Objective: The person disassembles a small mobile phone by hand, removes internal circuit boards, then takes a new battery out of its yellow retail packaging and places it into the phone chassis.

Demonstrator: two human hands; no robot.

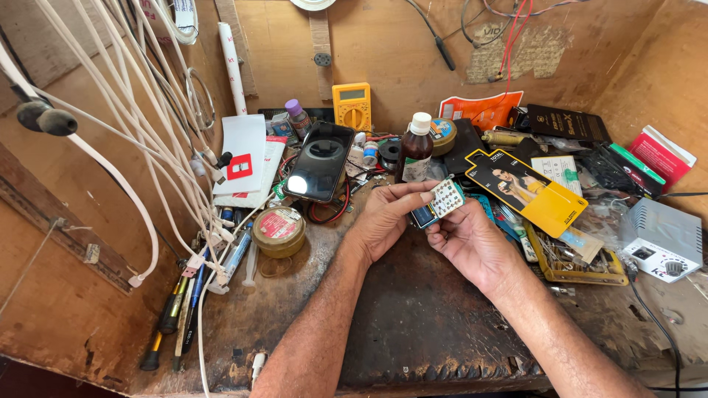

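Both hands, left hand [387,217] and right hand [472,239], pinch a small keypad phone [441,202] between them above the counter [413,324], its long axis tilting up to the right.

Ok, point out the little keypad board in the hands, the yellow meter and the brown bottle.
keypad board [445,199], head view, on its white button face.
yellow meter [352,107], head view, middle of its body.
brown bottle [417,156], head view, on the dark glass below the white cap.

A small electronics repair workshop, at a crowded wooden bench.
A yellow multimeter [352,106] leans on the plywood wall, white cables [140,125] hang at the left, screwdrivers [164,324] lie at the bench edge, and a dark phone [319,161] rests among small bottles and tins.
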